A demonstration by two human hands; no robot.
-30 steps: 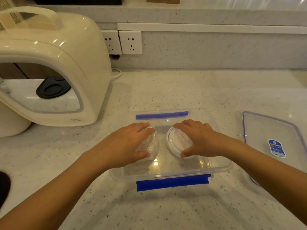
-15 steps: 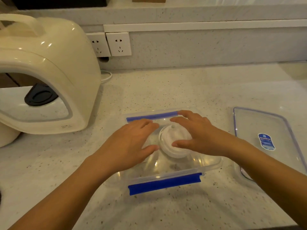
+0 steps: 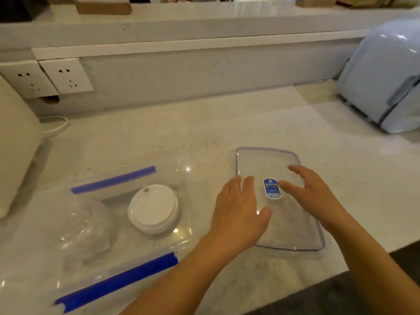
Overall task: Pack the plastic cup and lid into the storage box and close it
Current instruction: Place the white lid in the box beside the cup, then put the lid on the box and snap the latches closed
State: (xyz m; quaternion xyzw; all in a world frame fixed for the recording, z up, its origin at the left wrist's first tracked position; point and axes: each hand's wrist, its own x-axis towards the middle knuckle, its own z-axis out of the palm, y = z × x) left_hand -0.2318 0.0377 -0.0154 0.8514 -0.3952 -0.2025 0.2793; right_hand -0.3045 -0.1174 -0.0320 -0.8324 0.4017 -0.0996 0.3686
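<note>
The clear storage box [image 3: 127, 276] with blue clips sits open at the lower left of the counter. Inside it, the clear plastic cup [image 3: 84, 233] lies on the left and the white round lid [image 3: 153, 209] rests to its right. The box's clear cover [image 3: 293, 228], with a blue sticker, lies flat on the counter to the right of the box. My left hand [image 3: 238, 214] hovers over the cover's left edge with fingers spread. My right hand [image 3: 311, 196] is spread over the cover's middle. Neither hand grips anything.
A cream appliance [image 3: 16, 151] stands at the far left, its white cord [image 3: 54, 123] beside it. Wall sockets [image 3: 45, 78] sit on the backsplash. A pale blue appliance [image 3: 384, 76] stands at the back right. The counter's front edge [image 3: 354, 267] runs close to the cover's near right corner.
Both hands have left the box, letting go of the cup and the white lid, and moved right over the box's cover. The view has swung to the right.
</note>
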